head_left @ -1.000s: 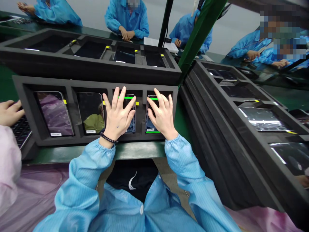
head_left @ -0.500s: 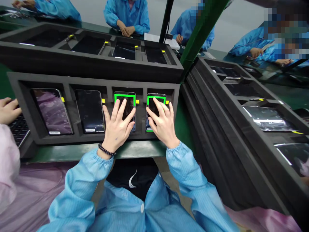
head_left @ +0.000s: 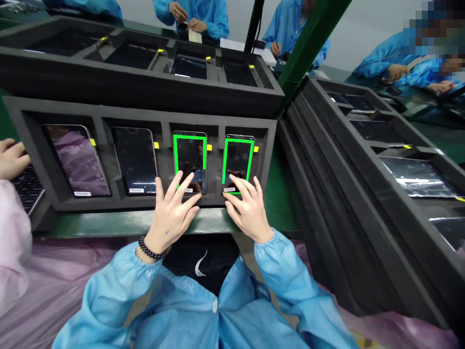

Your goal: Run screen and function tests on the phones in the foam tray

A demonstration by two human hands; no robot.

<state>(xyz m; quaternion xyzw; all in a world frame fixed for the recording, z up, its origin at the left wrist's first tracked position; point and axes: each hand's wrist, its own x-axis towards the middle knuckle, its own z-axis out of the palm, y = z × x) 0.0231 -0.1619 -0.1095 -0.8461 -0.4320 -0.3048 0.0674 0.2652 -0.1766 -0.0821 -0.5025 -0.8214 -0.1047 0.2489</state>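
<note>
Two lit smartphones lie in the right-hand slots of a black foam tray (head_left: 165,127). Each screen carries a thick green frame on black. My left hand (head_left: 172,208), fingers spread, rests over the lower end of the third phone (head_left: 189,157). A forefinger of my right hand (head_left: 249,206) is at the lower left corner of the rightmost phone (head_left: 238,155); its other fingers are spread over the bottom of the screen. Farther left in the tray are two dark-screened smartphones (head_left: 135,157) (head_left: 76,160) with white labels. A yellow tab (head_left: 156,145) sticks out beside each phone.
Behind stands another foam tray (head_left: 145,80) with dark phones. On the right, stacked foam trays (head_left: 323,194) hold more phones beside a green post (head_left: 308,48). At left, another person's hand (head_left: 12,157) is on a keyboard (head_left: 27,186). Co-workers in blue sit across the bench.
Both my hands have slid down the screens toward their lower ends. The green frames have filled in further along the sides. A co-worker opposite has lifted their hands, now holding a pale piece.
</note>
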